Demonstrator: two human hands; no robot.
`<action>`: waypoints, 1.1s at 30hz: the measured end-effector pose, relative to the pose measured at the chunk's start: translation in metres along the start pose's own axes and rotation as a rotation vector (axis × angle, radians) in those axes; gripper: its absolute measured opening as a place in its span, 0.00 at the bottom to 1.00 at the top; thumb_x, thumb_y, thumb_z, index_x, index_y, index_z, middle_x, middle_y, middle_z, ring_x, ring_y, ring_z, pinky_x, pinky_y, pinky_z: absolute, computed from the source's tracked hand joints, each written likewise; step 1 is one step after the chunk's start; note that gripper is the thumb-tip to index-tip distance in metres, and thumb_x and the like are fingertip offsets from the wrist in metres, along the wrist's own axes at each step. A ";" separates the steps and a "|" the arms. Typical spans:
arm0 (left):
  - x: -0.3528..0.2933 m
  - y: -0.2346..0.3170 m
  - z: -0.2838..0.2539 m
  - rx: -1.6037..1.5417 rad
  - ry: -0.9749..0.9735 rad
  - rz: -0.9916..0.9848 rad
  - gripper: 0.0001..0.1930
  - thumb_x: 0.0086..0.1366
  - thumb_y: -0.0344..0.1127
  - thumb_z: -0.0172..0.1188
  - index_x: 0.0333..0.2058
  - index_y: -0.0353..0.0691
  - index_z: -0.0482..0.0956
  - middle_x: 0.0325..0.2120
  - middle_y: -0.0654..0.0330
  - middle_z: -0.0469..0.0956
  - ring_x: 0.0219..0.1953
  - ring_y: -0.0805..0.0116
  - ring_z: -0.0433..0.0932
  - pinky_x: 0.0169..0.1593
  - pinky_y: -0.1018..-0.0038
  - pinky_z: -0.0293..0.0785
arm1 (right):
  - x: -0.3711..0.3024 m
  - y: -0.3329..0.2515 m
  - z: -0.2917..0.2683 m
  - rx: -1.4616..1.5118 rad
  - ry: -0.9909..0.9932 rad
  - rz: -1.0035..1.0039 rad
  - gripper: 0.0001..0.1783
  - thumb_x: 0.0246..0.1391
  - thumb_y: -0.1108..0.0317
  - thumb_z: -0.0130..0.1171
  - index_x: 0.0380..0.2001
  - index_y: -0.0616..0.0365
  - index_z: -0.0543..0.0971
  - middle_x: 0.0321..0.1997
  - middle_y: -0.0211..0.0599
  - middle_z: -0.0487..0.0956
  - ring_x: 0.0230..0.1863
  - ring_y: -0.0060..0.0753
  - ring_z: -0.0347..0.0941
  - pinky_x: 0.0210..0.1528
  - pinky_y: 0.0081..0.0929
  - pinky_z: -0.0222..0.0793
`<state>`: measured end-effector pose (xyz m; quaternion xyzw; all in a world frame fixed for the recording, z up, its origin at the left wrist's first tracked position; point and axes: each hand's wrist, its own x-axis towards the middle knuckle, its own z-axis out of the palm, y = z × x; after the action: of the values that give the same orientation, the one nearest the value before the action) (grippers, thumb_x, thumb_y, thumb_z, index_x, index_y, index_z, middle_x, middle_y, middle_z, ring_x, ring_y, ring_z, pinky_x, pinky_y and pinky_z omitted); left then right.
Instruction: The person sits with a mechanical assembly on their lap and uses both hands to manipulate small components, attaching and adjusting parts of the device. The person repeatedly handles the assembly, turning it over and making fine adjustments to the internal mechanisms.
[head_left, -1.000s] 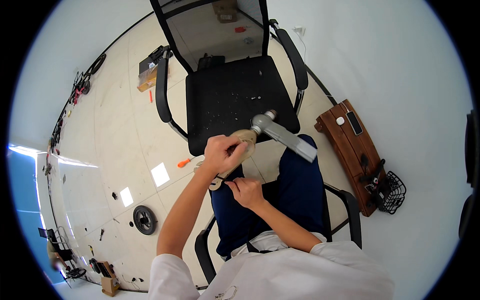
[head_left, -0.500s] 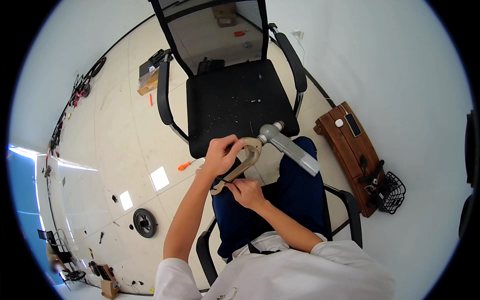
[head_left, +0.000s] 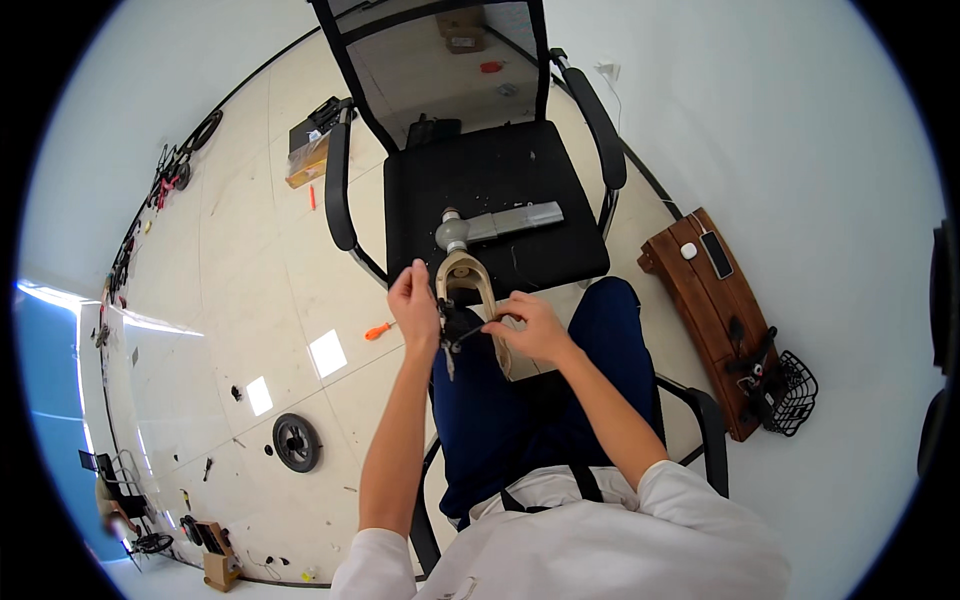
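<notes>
A beige bicycle fork (head_left: 489, 293) points toward me over my lap, joined to a grey frame piece (head_left: 515, 220) that rests on the seat of the chair in front. My left hand (head_left: 413, 302) is closed at the fork's left leg, its fingertips partly hidden. Beside it, a dark metal brake caliper (head_left: 449, 337) sits by that leg. Between its fingers my right hand (head_left: 532, 326) pinches a thin dark rod (head_left: 470, 333), which runs across the fork toward the caliper; whether its tip touches is too small to tell.
The black office chair (head_left: 480, 175) stands ahead, small bits on its seat. An orange-handled screwdriver (head_left: 377, 331) and a black wheel (head_left: 296, 442) lie on the floor at left. To the right, a wooden bench (head_left: 690, 300) holds a phone (head_left: 716, 255) beside a black wire basket (head_left: 794, 393).
The fork and frame piece have turned; the frame piece now lies across the chair seat, pointing right. The caliper has come into sight. My right hand has moved up and right, to the fork's right side.
</notes>
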<state>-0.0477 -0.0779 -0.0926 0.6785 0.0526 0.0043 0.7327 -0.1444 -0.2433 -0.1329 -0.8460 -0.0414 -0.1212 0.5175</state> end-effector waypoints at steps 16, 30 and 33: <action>-0.023 -0.018 0.018 -0.169 -0.105 -0.102 0.21 0.72 0.45 0.55 0.20 0.42 0.70 0.15 0.73 0.60 0.17 0.84 0.55 0.21 0.82 0.50 | -0.031 0.029 0.012 0.918 0.358 0.788 0.15 0.57 0.68 0.64 0.43 0.68 0.76 0.34 0.38 0.79 0.29 0.23 0.77 0.32 0.21 0.76; -0.023 -0.029 0.013 -0.413 -0.193 -0.283 0.20 0.73 0.45 0.52 0.21 0.45 0.66 0.15 0.75 0.53 0.18 0.83 0.48 0.22 0.80 0.45 | 0.002 -0.004 -0.009 0.450 0.232 0.728 0.12 0.63 0.70 0.53 0.26 0.66 0.72 0.17 0.35 0.75 0.15 0.22 0.71 0.16 0.23 0.67; -0.016 -0.027 0.011 -0.439 -0.173 -0.327 0.20 0.73 0.45 0.53 0.22 0.44 0.67 0.15 0.75 0.54 0.17 0.83 0.48 0.21 0.80 0.45 | 0.014 0.002 -0.005 0.382 0.169 0.678 0.12 0.62 0.70 0.53 0.25 0.66 0.72 0.18 0.36 0.77 0.15 0.23 0.72 0.16 0.24 0.67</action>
<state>-0.0649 -0.0927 -0.1171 0.4838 0.0966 -0.1606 0.8549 -0.1312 -0.2490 -0.1288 -0.6875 0.2611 -0.0029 0.6777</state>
